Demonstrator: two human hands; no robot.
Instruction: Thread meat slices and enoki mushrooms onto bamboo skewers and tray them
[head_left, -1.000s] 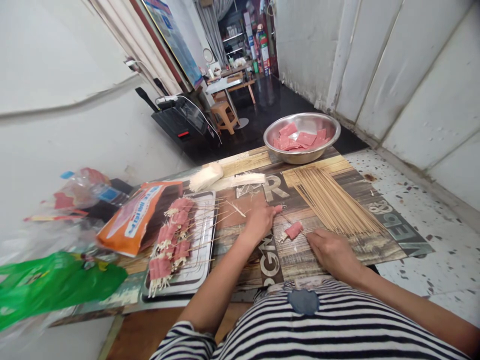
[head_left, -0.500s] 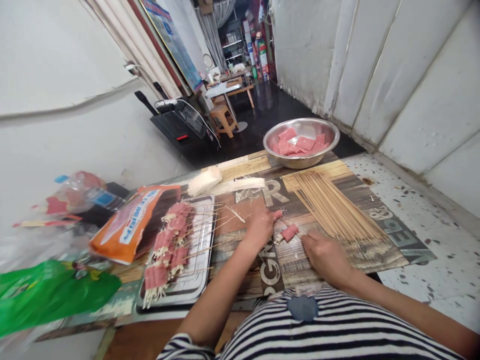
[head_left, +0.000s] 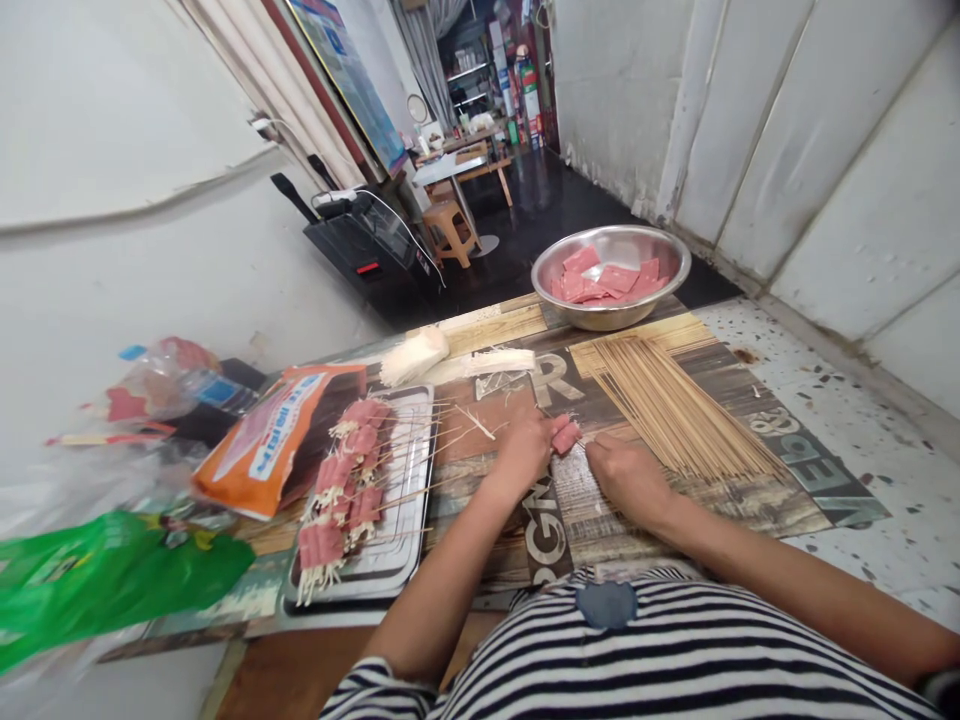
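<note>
Two pink meat rolls (head_left: 565,437) with pale enoki strands at the end sit side by side between my hands. My left hand (head_left: 525,445) is closed, its fingertips gripping the rolls from the left. My right hand (head_left: 622,475) is closed on a thin wooden skewer, mostly hidden by the fingers, whose short visible part meets the rolls. To the left, a metal tray (head_left: 405,540) bears several skewered enoki rolls (head_left: 349,465), their sticks pointing right. Beyond my left hand lie a bundle of enoki (head_left: 415,355) and some loose strands (head_left: 504,361).
Bare skewers (head_left: 682,410) lie spread at the right. A steel bowl (head_left: 611,318) of pink meat slices stands at the table's far edge. On the left are an orange package (head_left: 277,440), a green plastic bag (head_left: 112,580) and a clear bottle (head_left: 221,390).
My right hand has moved left and slightly up, toward my left hand. The two meat rolls, apart before, now sit together. The view has shifted slightly.
</note>
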